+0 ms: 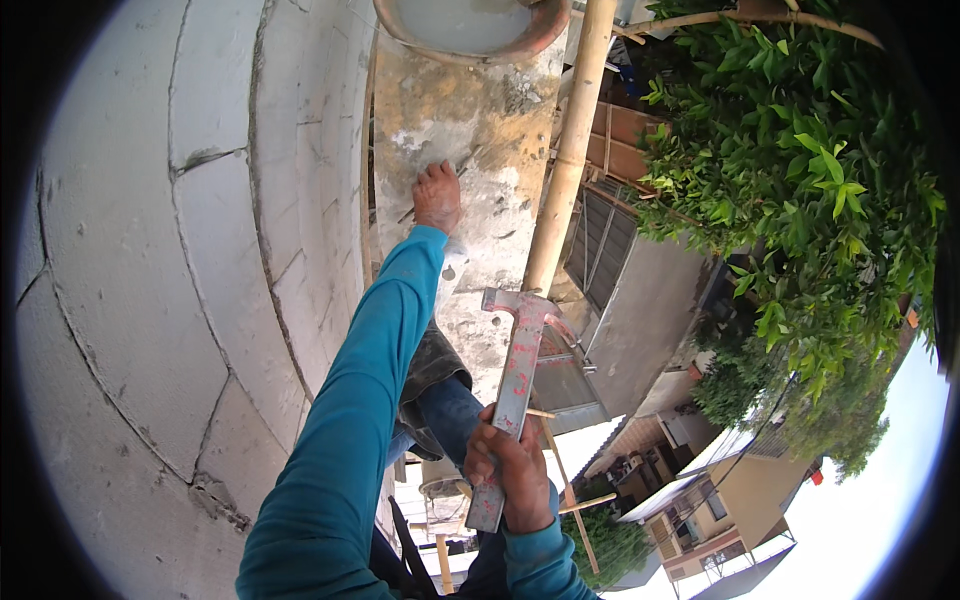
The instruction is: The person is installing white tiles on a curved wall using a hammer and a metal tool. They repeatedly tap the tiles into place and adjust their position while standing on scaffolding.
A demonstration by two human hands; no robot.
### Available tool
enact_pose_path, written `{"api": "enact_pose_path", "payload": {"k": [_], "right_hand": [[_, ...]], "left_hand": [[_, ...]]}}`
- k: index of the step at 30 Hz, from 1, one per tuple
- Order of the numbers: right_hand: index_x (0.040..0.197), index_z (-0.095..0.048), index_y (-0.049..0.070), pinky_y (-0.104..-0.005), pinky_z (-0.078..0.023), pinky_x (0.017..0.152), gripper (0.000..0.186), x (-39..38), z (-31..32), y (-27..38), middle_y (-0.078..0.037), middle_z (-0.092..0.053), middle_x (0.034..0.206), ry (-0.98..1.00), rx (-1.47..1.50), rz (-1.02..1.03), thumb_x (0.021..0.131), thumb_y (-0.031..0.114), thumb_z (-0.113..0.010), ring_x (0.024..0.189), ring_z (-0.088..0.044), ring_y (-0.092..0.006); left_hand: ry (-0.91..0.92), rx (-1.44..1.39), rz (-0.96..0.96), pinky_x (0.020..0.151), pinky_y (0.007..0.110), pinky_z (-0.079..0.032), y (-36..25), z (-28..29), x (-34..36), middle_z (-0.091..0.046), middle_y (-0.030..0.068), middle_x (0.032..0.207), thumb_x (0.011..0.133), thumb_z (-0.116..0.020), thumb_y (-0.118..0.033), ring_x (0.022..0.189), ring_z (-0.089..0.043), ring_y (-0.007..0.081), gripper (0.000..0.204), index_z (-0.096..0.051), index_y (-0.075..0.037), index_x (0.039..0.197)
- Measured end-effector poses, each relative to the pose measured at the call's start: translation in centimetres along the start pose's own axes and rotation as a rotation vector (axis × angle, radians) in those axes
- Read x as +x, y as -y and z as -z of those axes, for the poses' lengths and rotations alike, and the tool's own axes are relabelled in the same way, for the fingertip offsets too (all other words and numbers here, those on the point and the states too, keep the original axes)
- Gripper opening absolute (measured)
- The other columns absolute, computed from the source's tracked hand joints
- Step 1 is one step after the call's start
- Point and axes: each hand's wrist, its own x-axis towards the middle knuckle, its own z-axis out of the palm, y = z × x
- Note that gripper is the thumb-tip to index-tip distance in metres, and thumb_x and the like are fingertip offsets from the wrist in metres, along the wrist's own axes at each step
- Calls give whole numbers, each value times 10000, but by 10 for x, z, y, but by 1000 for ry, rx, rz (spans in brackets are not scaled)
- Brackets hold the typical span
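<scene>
My right hand [512,470] is wrapped around the handle of a claw hammer [516,370], grey metal with worn red paint. The hammer's head points away from me, above the scaffold plank. My left hand [437,195] reaches down to the stained plank [490,140], its fingers curled together. A thin dark piece pokes out beside the fingers, too small for me to name. What the left fingers hold, if anything, is mostly hidden.
A wall of large pale blocks [230,230] rises close on my left. At the plank's far end stands a round basin [470,30] of greyish liquid. A bamboo pole [572,150] runs along the right edge. Beyond lie a leafy tree [790,170] and houses [700,510] far below.
</scene>
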Motion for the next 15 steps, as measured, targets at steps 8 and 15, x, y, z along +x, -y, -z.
{"api": "enact_pose_path", "payload": {"k": [8, 15], "right_hand": [[1053, -465, 29, -281, -413, 451, 179, 6, 3, -8, -44, -465, 722, -19, -5, 50, 894, 64, -539, 519, -452, -111], [966, -501, 56, -271, -408, 434, 165, 9, 9, -29, -24, -468, 700, 8, -20, 119, 906, 142, -628, 507, -455, -111]], "left_hand": [[317, -460, 188, 754, 401, -514, 27, 34, -34, -629, 202, 1015, 885, -527, -134, 880, -617, 346, 391, -477, 78, 1211], [615, -1438, 413, 642, 295, -464, 52, 158, -159, -652, 62, 873, 929, -561, -214, 738, -563, 125, 437, -492, 40, 1277]]}}
